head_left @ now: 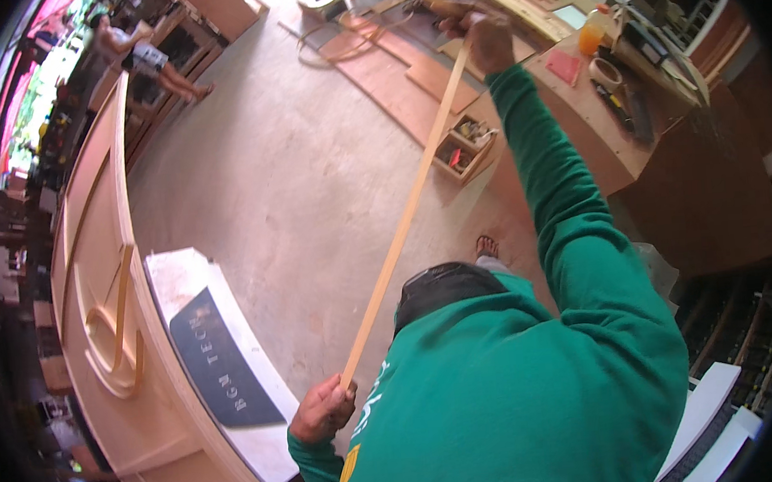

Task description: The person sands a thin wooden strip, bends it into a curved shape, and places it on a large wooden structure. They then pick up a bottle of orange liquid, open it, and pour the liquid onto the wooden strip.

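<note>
Both hands' fingers grip a long thin wooden strip [410, 205], left hand [323, 409] near a dark rectangular sign [220, 360], right hand [486, 41] outstretched.

Head-worn fisheye, looking steeply down, workshop floor [293, 185] below

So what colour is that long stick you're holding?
Pale tan wood, seen in the head view: the long strip.

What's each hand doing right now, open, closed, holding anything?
Left hand: closed around the near end of the long wooden strip.
Right hand: closed on the far end of the same strip, arm stretched out.
</note>
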Tool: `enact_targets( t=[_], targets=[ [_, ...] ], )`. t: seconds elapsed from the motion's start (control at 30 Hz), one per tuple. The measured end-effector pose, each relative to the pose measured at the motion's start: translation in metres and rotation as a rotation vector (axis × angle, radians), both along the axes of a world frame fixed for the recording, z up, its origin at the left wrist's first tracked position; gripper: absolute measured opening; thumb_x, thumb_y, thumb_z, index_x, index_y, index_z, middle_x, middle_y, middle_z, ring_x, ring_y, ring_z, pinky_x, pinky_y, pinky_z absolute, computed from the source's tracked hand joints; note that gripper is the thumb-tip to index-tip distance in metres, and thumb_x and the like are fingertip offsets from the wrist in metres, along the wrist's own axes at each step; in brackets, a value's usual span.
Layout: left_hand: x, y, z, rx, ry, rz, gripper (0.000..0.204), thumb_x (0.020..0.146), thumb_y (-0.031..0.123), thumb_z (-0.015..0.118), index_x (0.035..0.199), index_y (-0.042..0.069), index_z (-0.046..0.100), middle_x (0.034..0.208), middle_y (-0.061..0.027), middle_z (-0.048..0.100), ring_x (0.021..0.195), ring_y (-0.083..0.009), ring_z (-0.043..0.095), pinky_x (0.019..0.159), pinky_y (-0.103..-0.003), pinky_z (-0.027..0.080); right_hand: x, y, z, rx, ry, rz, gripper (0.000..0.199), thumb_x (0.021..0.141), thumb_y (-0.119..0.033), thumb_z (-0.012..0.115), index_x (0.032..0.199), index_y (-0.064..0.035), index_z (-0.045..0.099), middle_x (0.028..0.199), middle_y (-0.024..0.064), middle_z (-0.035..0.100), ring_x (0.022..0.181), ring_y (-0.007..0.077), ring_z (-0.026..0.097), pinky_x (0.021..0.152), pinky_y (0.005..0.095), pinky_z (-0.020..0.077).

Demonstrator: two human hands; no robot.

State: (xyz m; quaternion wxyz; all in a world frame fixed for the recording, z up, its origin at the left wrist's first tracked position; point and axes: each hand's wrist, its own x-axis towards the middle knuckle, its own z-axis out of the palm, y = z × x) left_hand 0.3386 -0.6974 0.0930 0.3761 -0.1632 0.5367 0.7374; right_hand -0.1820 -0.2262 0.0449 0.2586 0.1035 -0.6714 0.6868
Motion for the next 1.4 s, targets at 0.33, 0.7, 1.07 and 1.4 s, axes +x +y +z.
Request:
enact_targets(
  t=[0.33, 0.7, 1.07, 1.4],
  targets=[
    [0.01, -0.034, 0.014, -0.165, -0.038, -0.019, 0.037, 0.111, 0.041, 0.061, 0.112, 0.004, 0.059, 0.075, 0.0068, 0.046, 0.058, -0.0047, 0.038, 0.051, -0.022, 0.027, 0.015, 0.048, 0.018, -0.457, -0.14, 0.074, 0.043, 0.102, -0.005, 0.044, 0.136, -0.0023, 0.072, 0.139, 0.0104, 0.075, 0.117, 0.0229, 0.073, 0.101, 0.0392, 0.0548],
    [-0.02, -0.089, -0.054, -1.197, 0.347, -0.287, 0.033, 0.104, 0.032, 0.071, 0.096, 0.0, 0.066, 0.079, -0.0161, 0.07, 0.073, -0.0315, 0.071, 0.066, -0.049, 0.052, 0.128, 0.012, -0.082, -0.026, -0.424, 0.36, 0.022, 0.095, -0.004, 0.064, 0.109, 0.0012, 0.08, 0.097, 0.0112, 0.083, 0.075, 0.0135, 0.073, 0.065, 0.0279, 0.0566],
    [-0.147, 0.027, 0.027, -1.136, 0.943, -0.777, 0.023, 0.105, 0.023, 0.07, 0.103, 0.0, 0.068, 0.087, -0.0264, 0.069, 0.081, -0.049, 0.066, 0.073, -0.052, 0.052, 0.252, -0.141, -0.059, 0.614, -0.274, 1.137, 0.095, 0.087, -0.048, 0.092, 0.16, -0.0012, 0.052, 0.155, 0.0226, 0.063, 0.13, 0.0337, 0.069, 0.114, 0.0433, 0.0533],
    [-0.134, -0.001, 0.165, -1.003, 0.881, -0.319, 0.013, 0.101, 0.01, 0.067, 0.099, -0.003, 0.07, 0.076, -0.0067, 0.062, 0.073, -0.0151, 0.058, 0.069, -0.033, 0.047, 0.26, -0.105, -0.052, 0.639, -0.452, 0.963, 0.042, 0.091, -0.041, 0.089, 0.111, -0.0064, 0.079, 0.091, 0.0104, 0.077, 0.086, 0.0245, 0.073, 0.077, 0.042, 0.056]
  ],
)
